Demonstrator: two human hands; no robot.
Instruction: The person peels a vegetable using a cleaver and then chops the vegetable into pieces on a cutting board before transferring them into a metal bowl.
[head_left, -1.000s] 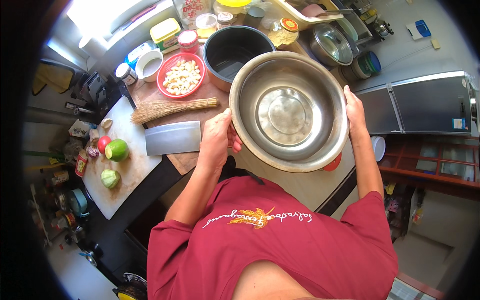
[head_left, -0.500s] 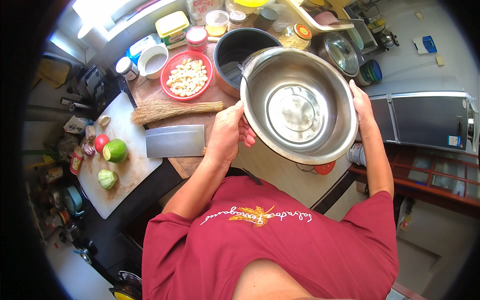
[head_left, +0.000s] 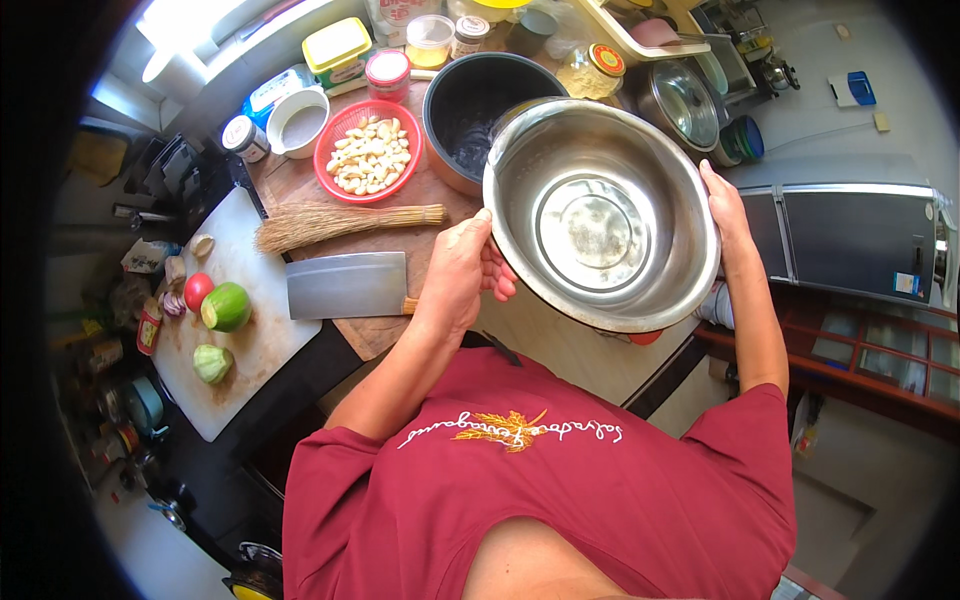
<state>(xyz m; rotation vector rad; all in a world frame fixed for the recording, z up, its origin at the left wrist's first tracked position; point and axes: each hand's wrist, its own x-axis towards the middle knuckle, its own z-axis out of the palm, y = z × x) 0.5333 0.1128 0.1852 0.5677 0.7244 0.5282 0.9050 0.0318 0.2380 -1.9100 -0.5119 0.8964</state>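
We have the wide steel basin (head_left: 598, 232) between our two sets of fingers, held up off the worktop and seen into from above. Our left hand (head_left: 462, 262) grips its rim, thumb on the near-left edge and the other fingers curled under, the tips showing below it. Our right hand (head_left: 728, 208) clasps the opposite edge, its fingers partly hidden by the metal.

Beyond our left fingers stands a dark-lined pot (head_left: 450, 115), and the basin's far-left edge overlaps it in our view; whether they touch, we cannot tell. Just left of the left fingers lies a cleaver (head_left: 348, 285), handle end nearest them, with a straw brush (head_left: 345, 228) behind it. Farther past those fingers sits a red basket (head_left: 368, 195) of pale pieces (head_left: 372, 157).

Well to the left of the same fingers, a white cutting board (head_left: 262, 350) bears a red round vegetable (head_left: 198, 292), a cut green one (head_left: 227, 307) touching or close to it, and a pale green one (head_left: 212, 364) nearer us. Beyond our right fingers we see a glass-lidded pan (head_left: 682, 105), and to their right a dark fridge (head_left: 860, 238)
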